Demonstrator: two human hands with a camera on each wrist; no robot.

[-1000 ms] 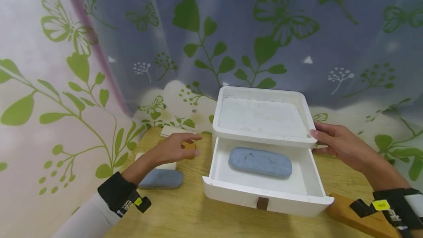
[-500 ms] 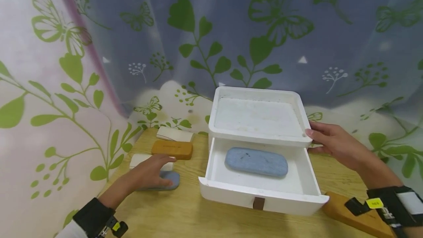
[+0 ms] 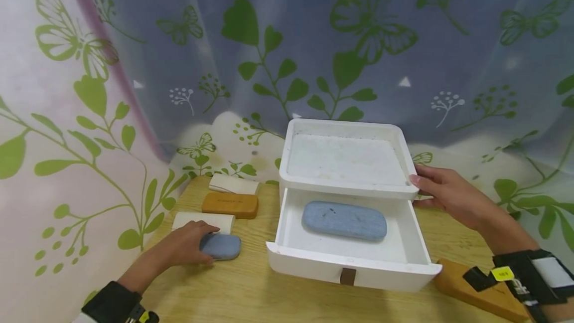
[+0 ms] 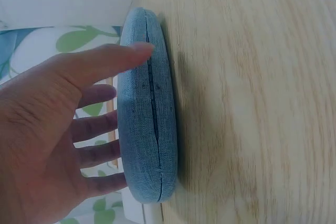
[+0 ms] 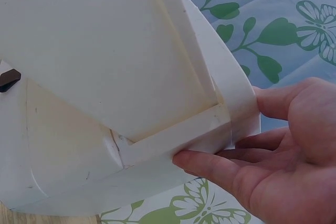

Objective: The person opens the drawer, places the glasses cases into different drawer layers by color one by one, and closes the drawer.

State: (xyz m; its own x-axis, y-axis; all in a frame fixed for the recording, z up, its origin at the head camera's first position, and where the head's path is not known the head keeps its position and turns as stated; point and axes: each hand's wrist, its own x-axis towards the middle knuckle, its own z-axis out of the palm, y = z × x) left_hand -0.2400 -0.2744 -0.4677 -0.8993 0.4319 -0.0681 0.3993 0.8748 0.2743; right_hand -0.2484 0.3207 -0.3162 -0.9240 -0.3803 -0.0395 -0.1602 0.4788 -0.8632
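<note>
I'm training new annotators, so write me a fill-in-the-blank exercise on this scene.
1. The left hand is at a case coloured ____.
2. The right hand holds a box coloured ____.
3. The number of cases in the drawer is ____.
4. The drawer is not shut but ____.
Missing words: blue; white; one; open.

I've drawn the left hand farther from the white drawer box, from over the orange case to the blue case on the box's left, thumb and fingers now straddling it (gripping or not, I can't tell from here). The orange case shows fully now.
</note>
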